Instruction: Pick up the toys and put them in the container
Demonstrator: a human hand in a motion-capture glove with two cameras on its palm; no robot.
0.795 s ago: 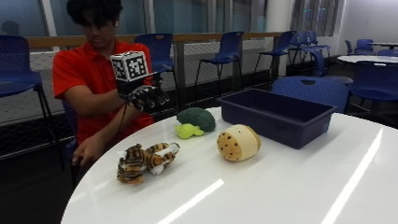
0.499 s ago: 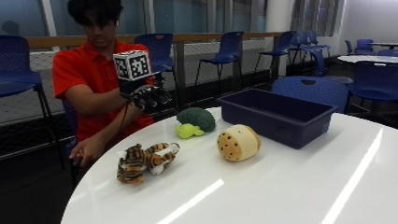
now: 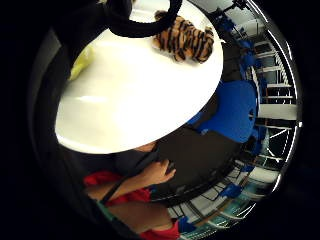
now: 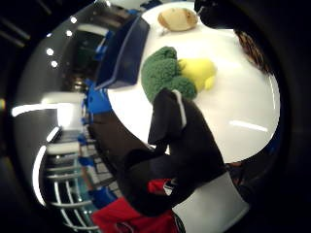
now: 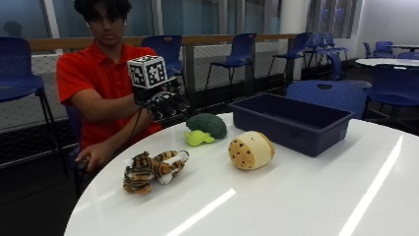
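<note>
- In the outside view, I see the gloved right hand (image 5: 165,103) raised in the air above the near rim of the round white surface (image 5: 314,196), just beside the green broccoli toy (image 5: 205,127), not touching it.
- The grip looks loosely curled and holds nothing; the fingertips are dark against the glove, so I cannot make out each finger.
- The broccoli toy lies on the surface with its yellow-green stalk toward the tiger toy (image 5: 153,169), which lies on its side near the surface's edge in front of the person.
- A tan, dotted, rounded toy (image 5: 250,150) sits between the broccoli and the dark blue container (image 5: 292,123); I see it stand apart from the container's wall.
- The container's inside is in shadow; I see nothing in it, though its floor is partly hidden by the near wall.
- The bare hand (image 5: 92,158) rests low at the surface's edge, partly cut off by it.
- From the little finger side palm view, I see the tiger toy (image 3: 182,39) on the surface, partly crossed by a black loop of the hand.
- In the thumb side palm view, black gloved fingers (image 4: 167,124) hang relaxed over the broccoli toy (image 4: 167,73), with the container (image 4: 122,53) beside it and the tan toy (image 4: 177,18) beyond.
</note>
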